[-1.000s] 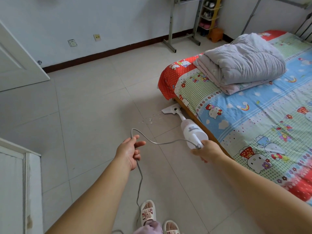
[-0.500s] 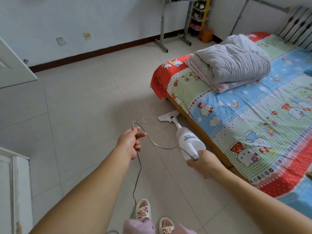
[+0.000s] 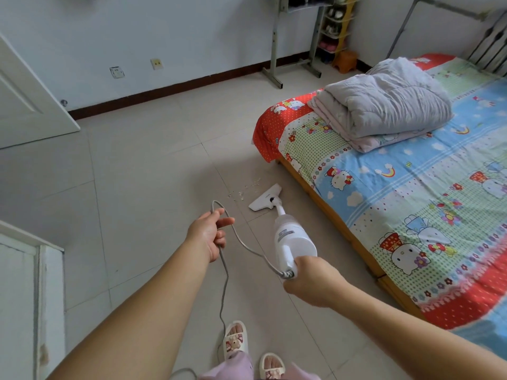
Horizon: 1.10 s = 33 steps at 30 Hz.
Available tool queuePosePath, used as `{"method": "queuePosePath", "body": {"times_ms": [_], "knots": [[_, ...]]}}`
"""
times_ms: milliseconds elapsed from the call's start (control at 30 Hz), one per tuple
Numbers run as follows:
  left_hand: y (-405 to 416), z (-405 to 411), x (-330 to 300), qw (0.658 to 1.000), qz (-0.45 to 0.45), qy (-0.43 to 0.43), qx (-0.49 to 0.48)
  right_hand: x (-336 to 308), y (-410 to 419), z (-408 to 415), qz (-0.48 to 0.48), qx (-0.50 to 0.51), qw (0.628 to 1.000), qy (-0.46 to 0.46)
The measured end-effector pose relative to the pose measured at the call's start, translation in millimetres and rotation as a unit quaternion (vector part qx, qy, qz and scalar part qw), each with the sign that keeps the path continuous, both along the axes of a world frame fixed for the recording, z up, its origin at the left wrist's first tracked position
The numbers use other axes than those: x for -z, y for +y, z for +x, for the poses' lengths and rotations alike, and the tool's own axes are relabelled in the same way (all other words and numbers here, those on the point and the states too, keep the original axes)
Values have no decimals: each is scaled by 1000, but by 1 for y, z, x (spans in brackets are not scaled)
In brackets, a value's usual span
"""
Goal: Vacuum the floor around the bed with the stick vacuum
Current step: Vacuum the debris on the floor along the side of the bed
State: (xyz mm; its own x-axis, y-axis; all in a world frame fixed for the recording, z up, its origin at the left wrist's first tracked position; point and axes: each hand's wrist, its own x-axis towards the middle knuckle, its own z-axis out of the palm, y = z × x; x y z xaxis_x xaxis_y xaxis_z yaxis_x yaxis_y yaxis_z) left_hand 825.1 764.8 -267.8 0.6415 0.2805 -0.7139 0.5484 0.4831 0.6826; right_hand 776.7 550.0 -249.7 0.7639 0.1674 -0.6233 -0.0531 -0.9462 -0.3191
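A white stick vacuum slants down to the tiled floor, its flat head resting on the tiles a little left of the bed. My right hand grips the vacuum's handle at its near end. A grey power cord loops from the handle to my left hand, which holds it raised above the floor; the cord then drops toward my feet. Small pale crumbs lie scattered just beyond the vacuum head.
A folded grey quilt lies on the bed's patterned sheet. A white door stands open at the left, white furniture at the near left. A metal stand, shoe rack and orange stool line the far wall.
The vacuum head has been pulled back from under the bed's edge toward me, out onto open tiles. My right hand drew nearer with it; my left hand kept holding the cord.
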Motion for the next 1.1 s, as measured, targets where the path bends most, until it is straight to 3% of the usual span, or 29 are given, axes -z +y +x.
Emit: {"method": "queuePosePath", "body": {"times_ms": [733, 1100], "knots": [[46, -18, 7, 998, 8, 9, -57, 46, 48, 70, -63, -97, 992, -47], [35, -16, 8, 999, 1, 6, -46, 63, 24, 31, -76, -88, 993, 6]]}}
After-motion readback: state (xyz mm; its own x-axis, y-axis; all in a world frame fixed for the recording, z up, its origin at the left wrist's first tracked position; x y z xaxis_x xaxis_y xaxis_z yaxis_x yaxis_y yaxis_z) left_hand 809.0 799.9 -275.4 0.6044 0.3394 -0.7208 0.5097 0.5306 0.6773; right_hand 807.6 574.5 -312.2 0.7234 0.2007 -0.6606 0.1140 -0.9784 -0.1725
